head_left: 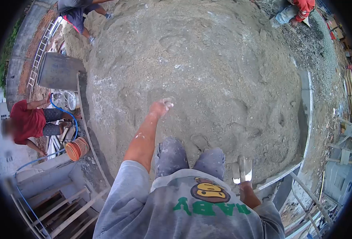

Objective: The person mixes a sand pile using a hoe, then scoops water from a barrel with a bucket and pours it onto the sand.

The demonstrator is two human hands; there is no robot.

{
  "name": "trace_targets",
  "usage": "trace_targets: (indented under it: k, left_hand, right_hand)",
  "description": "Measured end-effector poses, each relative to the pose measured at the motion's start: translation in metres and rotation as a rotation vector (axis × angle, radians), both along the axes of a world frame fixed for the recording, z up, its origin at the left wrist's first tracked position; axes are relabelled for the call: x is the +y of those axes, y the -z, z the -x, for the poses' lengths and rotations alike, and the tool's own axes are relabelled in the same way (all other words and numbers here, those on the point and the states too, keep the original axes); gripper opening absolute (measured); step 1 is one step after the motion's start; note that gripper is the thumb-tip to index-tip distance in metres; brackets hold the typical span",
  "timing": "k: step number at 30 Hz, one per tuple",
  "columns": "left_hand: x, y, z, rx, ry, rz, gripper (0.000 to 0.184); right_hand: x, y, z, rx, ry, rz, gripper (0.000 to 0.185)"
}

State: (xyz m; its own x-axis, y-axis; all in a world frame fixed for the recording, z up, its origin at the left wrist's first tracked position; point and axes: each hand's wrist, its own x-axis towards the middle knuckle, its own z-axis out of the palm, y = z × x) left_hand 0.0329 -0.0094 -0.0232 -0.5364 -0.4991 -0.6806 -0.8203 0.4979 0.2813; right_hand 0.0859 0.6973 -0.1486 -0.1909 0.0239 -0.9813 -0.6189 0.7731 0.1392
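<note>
Though dusty, trowel [242, 168] in right hand [245, 185]

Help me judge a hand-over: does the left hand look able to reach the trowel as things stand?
Probably yes: the right hand holds the trowel beside the legs, and nothing seems to block the left hand from crossing over them.

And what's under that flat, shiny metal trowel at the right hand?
Loose grey-brown sand shows around the flat metal trowel. Whatever lies straight beneath the metal is covered, so I can't see it, or tell whether the trowel touches the sand.
</note>
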Motion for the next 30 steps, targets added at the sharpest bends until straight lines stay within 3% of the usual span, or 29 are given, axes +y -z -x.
trace_targets:
  k: [2,4,5,8,10,12,14,16,17,20,22,23,27,30]
  left_hand:
    - [-0.038,0.019,-0.023,-0.045,-0.050,0.219,0.058]
    - [-0.082,0.026,-0.025,0.007,-0.355,0.261,0.061]
    - [-0.100,0.023,-0.027,0.015,-0.372,0.257,0.062]
    - [-0.163,0.038,-0.036,0.099,-0.372,0.259,0.065]
    - [-0.187,0.029,-0.017,0.055,-0.365,0.341,0.059]
    - [-0.205,0.005,0.016,-0.056,-0.192,0.139,0.055]
    - [-0.211,0.003,0.033,-0.077,-0.079,-0.011,0.052]
    - [-0.211,0.003,0.046,0.012,-0.011,-0.095,0.050]
    - [-0.221,0.011,0.048,0.075,-0.056,-0.113,0.050]
    - [-0.252,0.053,0.061,0.280,-0.154,-0.239,0.052]
    - [-0.272,0.063,0.067,0.405,-0.189,-0.410,0.053]
    - [-0.279,0.065,0.074,0.318,-0.094,-0.342,0.054]
    - [-0.296,0.044,0.095,-0.043,0.230,0.011,0.061]
    - [-0.299,0.013,0.104,-0.260,0.263,0.114,0.066]
  right_hand:
    - [-0.006,-0.028,-0.020,-0.125,-0.148,0.138,0.028]
    - [-0.023,-0.046,-0.022,-0.023,0.459,-0.062,0.027]
    - [-0.031,-0.055,-0.026,0.028,0.770,-0.169,0.027]
    - [-0.001,-0.032,-0.060,-0.004,0.365,0.031,0.035]
    - [-0.041,-0.072,-0.055,-0.032,0.326,-0.007,0.030]
    - [-0.069,-0.083,-0.058,0.035,0.257,0.059,0.034]
    - [-0.073,-0.071,-0.066,0.030,0.327,-0.062,0.042]
    - [-0.126,-0.126,-0.037,0.019,0.393,-0.067,0.041]
    - [-0.157,-0.151,-0.024,0.019,0.432,-0.062,0.041]
    - [-0.161,-0.138,-0.041,0.064,0.481,-0.141,0.037]
    - [-0.179,-0.163,-0.044,0.096,0.735,-0.163,0.036]
    - [-0.191,-0.181,-0.044,0.111,0.857,-0.173,0.036]
    - [-0.211,-0.213,-0.068,0.422,0.818,-0.083,0.040]
    - [-0.183,-0.193,-0.091,0.325,0.611,-0.010,0.041]
